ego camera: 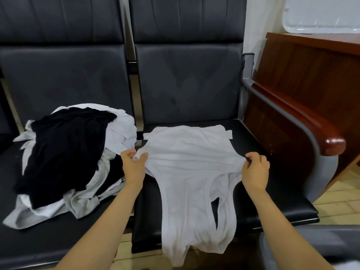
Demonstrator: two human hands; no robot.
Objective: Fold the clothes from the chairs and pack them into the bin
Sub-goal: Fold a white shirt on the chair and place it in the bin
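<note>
A white sleeveless top (187, 164) lies spread on the right black chair seat (276, 193), its strap end hanging over the front edge. My left hand (133, 164) pinches the top's left side edge. At the opposite side edge my right hand (256, 169) pinches the fabric. A pile of unfolded clothes (66, 158), black, white and grey, sits on the left chair seat (23, 240). No bin is in view.
A grey armrest with a wooden cap (331, 145) borders the right chair. Behind it stands a dark wooden desk (303, 75). Tiled floor (342, 203) shows at the right and between the seats. Black chair backs (187, 78) rise behind.
</note>
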